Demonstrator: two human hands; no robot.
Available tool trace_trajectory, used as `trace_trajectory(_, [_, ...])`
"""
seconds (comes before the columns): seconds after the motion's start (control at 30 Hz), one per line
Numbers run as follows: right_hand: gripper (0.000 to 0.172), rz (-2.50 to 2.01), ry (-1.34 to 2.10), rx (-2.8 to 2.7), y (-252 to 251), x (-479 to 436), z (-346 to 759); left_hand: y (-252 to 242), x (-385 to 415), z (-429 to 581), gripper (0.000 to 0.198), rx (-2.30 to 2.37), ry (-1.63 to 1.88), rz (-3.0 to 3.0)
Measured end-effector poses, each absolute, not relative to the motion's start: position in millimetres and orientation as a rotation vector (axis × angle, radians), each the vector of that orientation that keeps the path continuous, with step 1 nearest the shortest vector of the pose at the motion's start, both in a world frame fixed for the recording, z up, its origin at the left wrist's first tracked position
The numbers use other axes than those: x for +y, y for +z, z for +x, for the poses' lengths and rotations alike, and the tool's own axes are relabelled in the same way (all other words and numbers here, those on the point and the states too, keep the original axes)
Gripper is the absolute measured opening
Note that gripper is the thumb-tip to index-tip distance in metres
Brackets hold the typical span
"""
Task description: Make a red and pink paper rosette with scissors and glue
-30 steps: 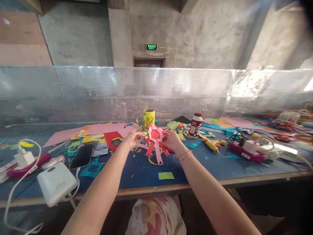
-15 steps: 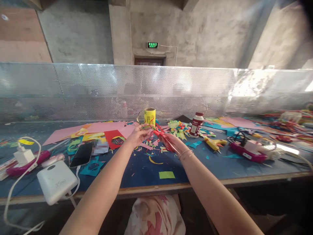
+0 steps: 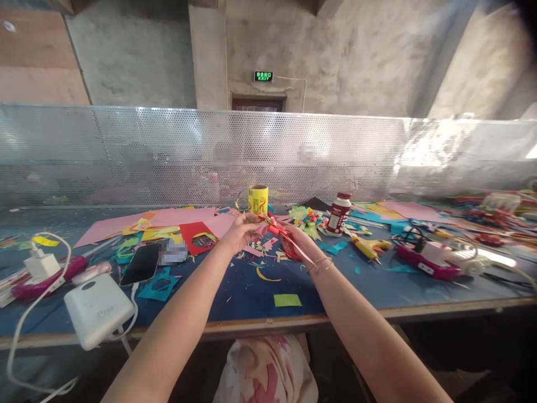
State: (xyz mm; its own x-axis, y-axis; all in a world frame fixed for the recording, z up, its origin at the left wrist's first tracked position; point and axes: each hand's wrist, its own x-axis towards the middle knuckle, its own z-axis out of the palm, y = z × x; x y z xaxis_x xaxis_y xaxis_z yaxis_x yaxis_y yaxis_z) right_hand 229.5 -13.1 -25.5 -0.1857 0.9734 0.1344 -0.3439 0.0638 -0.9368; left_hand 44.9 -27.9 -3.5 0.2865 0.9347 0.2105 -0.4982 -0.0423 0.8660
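Both my hands hold a red and pink paper rosette [image 3: 280, 235] with ribbon tails, lifted a little above the blue table [image 3: 251, 291] and turned nearly edge-on to me. My left hand [image 3: 242, 230] pinches its left side with closed fingers. My right hand [image 3: 300, 240] is closed under its right side, and the red tails drape over my wrist. A yellow tape roll [image 3: 258, 200] stands just behind the rosette.
Pink, red and yellow paper sheets [image 3: 168, 224] and scraps cover the table. A phone [image 3: 140, 264], a white charger [image 3: 98, 310] and cables lie at left. A brown bottle [image 3: 338, 214], a yellow glue gun [image 3: 369, 246] and a pink device [image 3: 423, 260] are at right. A perforated metal screen [image 3: 268, 157] runs along the back.
The rosette, which faced me flat a second ago, has been tipped edge-on and lifted slightly. Both hands stayed on it and shifted a little right.
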Motion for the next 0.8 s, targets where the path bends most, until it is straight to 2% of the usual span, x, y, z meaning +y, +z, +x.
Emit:
trace_trajectory(0.27, [0.042,-0.752,1.317,-0.963,-19,-21,222,-7,-25,45,0.031,0.607,1.125,1.071])
trace_trajectory(0.5, [0.047,-0.741,1.246,-1.012,-21,-18,222,-8,-24,46,0.038,0.711,1.205,1.103])
trace_trajectory(0.8, [0.052,-0.750,0.975,-1.159,-34,-3,227,-8,-24,44,0.039,0.788,1.191,1.095])
